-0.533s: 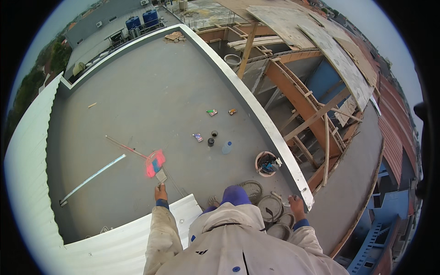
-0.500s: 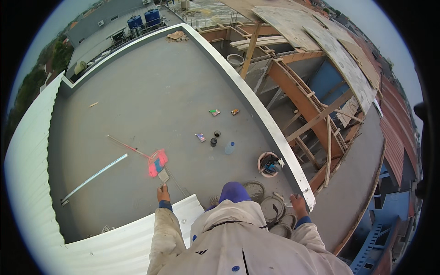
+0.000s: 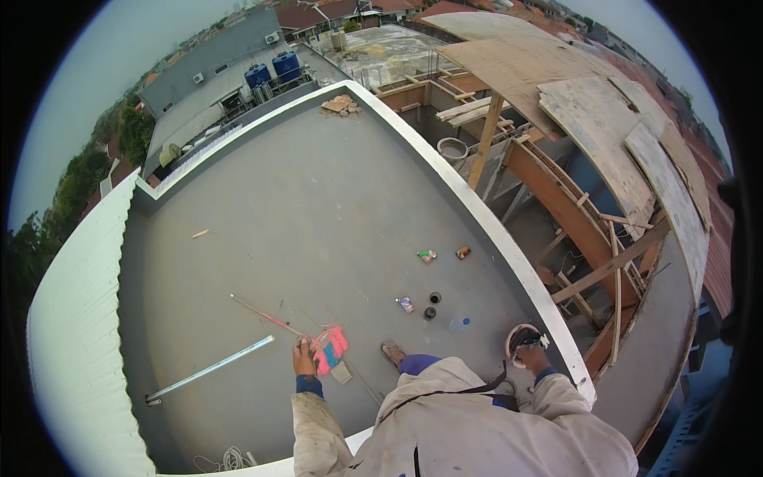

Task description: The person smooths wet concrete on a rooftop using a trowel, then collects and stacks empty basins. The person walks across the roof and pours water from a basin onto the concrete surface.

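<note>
I stand on a flat grey concrete roof (image 3: 318, 207). My left hand (image 3: 304, 358) is closed around a pink and blue object (image 3: 332, 348), with a small flat grey piece (image 3: 342, 372) hanging just below it. A thin red rod (image 3: 262, 314) runs from that hand up and to the left across the roof. My right hand (image 3: 531, 359) rests at the rim of a white bucket (image 3: 517, 335) beside the white parapet (image 3: 509, 262); its grip is hidden. My foot (image 3: 391, 350) shows between the two hands.
A long pale bar (image 3: 211, 370) lies at the left. A clear bottle (image 3: 458, 324), two small dark pots (image 3: 431, 304) and small packets (image 3: 427, 255) lie near the parapet. Beyond the parapet is a drop onto timber formwork (image 3: 588, 215). Corrugated roofing (image 3: 71, 318) borders the left.
The view has shifted forward over the roof. My right hand has moved up to the white bucket. The coiled hoses by the parapet are out of sight now. My left hand still holds the pink object.
</note>
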The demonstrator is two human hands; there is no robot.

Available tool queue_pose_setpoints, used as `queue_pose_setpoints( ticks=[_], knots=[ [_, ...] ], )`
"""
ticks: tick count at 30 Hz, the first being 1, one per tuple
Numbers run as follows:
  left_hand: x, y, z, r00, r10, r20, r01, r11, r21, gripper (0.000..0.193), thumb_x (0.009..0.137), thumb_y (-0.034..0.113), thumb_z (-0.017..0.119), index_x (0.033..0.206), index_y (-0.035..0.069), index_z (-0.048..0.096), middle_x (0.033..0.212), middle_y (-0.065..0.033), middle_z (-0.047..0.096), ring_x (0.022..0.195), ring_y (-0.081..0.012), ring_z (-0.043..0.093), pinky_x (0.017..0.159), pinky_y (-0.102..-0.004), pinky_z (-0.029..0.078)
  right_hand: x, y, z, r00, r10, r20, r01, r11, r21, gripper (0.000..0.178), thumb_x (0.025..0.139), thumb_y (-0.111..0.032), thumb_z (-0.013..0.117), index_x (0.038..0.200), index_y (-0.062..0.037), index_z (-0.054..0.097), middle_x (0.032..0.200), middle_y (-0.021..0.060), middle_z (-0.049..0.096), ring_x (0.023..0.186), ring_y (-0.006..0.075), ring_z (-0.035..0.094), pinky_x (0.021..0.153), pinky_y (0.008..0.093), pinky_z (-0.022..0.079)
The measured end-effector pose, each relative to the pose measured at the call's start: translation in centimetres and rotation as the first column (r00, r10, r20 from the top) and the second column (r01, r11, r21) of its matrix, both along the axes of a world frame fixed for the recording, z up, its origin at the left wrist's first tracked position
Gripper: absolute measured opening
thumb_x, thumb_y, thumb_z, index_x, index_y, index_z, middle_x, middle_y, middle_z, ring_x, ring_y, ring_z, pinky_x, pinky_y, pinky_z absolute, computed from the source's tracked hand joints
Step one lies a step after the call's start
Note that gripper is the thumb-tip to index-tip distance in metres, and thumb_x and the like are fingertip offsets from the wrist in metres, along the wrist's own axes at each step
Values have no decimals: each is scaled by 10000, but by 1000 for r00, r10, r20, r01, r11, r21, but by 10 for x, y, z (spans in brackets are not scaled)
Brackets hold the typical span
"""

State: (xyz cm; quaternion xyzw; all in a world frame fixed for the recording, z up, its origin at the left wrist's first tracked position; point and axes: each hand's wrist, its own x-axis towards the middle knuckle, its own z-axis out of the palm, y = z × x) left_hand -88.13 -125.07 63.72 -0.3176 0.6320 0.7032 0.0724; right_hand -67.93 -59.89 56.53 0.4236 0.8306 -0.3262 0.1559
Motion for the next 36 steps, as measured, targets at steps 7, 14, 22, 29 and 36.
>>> queue_pose_setpoints(
  ticks=[7,14,22,29,36],
  knots=[
    [-131,-93,-61,981,-173,86,192,917,-350,561,950,521,580,1406,215,465,1301,-7,594,1046,-201,552,799,-451,471,-200,-55,22,972,-51,-228,-3,973,-230,448,889,-414,652,1005,16,704,877,164,721,847,289,701,776,398,526],
    [-52,-127,-125,596,177,783,8,974,-226,487,938,489,564,1293,155,561,1146,-89,660,832,-336,609,717,-576,488,-345,-91,44,990,-98,-106,67,963,-262,423,919,-413,655,1069,-22,709,925,110,731,829,230,706,745,366,537],
    [-281,-174,-157,599,135,790,106,964,-246,403,887,374,636,1117,43,638,1029,-123,676,816,-279,632,722,-456,519,-476,-186,35,783,-616,88,595,701,-393,353,943,-374,649,1075,-51,700,970,72,713,793,173,642,616,319,468],
    [-736,-201,-148,876,-277,394,457,734,-502,307,920,422,579,1116,187,560,837,35,552,623,-143,490,592,-449,468,-576,-238,37,902,-431,-14,388,825,-412,400,937,-372,669,1109,-12,675,979,77,702,833,178,641,680,328,487],
    [-1022,13,-33,824,-534,189,567,779,-270,519,978,467,538,1415,197,458,1372,-24,557,1232,-244,519,898,-526,487,-616,-234,28,638,-749,182,746,542,-387,354,963,-344,630,1164,-52,638,1020,75,682,851,216,635,748,407,486]
  ],
)
